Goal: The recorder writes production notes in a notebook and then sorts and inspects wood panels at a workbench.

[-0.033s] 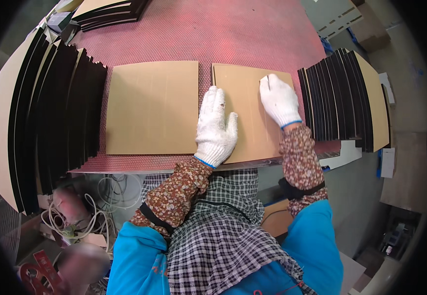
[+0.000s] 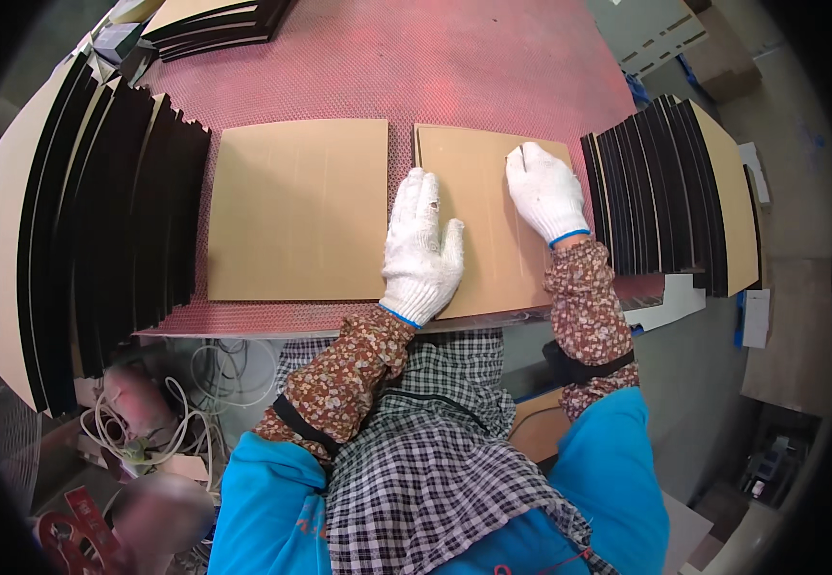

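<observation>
My left hand (image 2: 420, 244), in a white knitted glove with a worn hole, lies flat with its fingers stretched out and its thumb apart. It rests on the left edge of a tan flat panel (image 2: 483, 220), which seems to lie on another sheet. On the same panel's upper right part, my gloved right hand (image 2: 545, 192) has its fingers curled together. Whatever they pinch, if anything, is hidden. Left of my left hand lies a second tan panel (image 2: 296, 211), apart from the first.
Both panels lie on a red textured mat (image 2: 358, 81). A tall dark-edged stack of panels (image 2: 119, 220) stands at the left, another stack (image 2: 651, 187) at the right, and a smaller pile (image 2: 215, 27) at the far left. Coiled pale hoses (image 2: 181, 422) hang below the table's near edge.
</observation>
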`<state>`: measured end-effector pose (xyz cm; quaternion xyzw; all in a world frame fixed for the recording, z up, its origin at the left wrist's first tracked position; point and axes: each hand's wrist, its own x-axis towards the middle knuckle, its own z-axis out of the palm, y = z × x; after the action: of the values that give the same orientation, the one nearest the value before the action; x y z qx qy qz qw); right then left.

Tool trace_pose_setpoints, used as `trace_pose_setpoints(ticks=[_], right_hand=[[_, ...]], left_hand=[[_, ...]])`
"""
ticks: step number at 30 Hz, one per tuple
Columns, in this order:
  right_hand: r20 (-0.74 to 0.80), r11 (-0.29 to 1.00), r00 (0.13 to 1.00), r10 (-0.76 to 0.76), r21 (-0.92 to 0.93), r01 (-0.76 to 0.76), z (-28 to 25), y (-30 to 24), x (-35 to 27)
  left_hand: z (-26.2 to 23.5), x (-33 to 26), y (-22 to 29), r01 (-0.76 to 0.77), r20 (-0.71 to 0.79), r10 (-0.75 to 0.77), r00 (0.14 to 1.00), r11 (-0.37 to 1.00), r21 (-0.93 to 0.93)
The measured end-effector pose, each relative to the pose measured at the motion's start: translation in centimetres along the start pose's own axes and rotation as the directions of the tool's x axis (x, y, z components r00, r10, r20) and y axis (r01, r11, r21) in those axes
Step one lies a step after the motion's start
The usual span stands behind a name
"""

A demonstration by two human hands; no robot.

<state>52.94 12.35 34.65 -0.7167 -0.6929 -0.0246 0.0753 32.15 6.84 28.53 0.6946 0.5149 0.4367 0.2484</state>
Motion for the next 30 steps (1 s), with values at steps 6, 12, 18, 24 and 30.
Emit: trace_pose_setpoints(ticks=[6, 12, 18, 24, 30], right_hand=[[0.018, 0.998, 0.999, 0.049, 0.048, -0.050, -0.7, -1.4, -1.5], [0.087, 0.999, 0.995, -0.045, 0.019, 0.043, -0.9, 0.2, -10.7], [0.221, 0.986, 0.968, 0.115, 0.095, -0.139, -5.3, -3.4, -15.6], [0.166, 0.983, 0.982, 0.088, 0.145, -0.113, -4.4, -5.8, -15.1], [0.115, 0.991, 0.992, 0.052, 0.120, -0.065, -3.1, -5.7, -13.2]], left_hand=[[-0.4, 0.0, -0.2, 0.026, -0.003, -0.026, 1.000, 0.999, -0.039], [-0.3, 0.1, 0.1, 0.034, 0.010, -0.033, 0.999, 0.999, -0.021], [-0.1, 0.0, 0.1, 0.050, 0.007, -0.050, 0.999, 0.998, -0.036], [-0.2, 0.1, 0.1, 0.047, 0.004, -0.047, 0.999, 0.998, -0.052], [-0.2, 0.1, 0.1, 0.042, 0.005, -0.041, 0.999, 0.998, -0.053]])
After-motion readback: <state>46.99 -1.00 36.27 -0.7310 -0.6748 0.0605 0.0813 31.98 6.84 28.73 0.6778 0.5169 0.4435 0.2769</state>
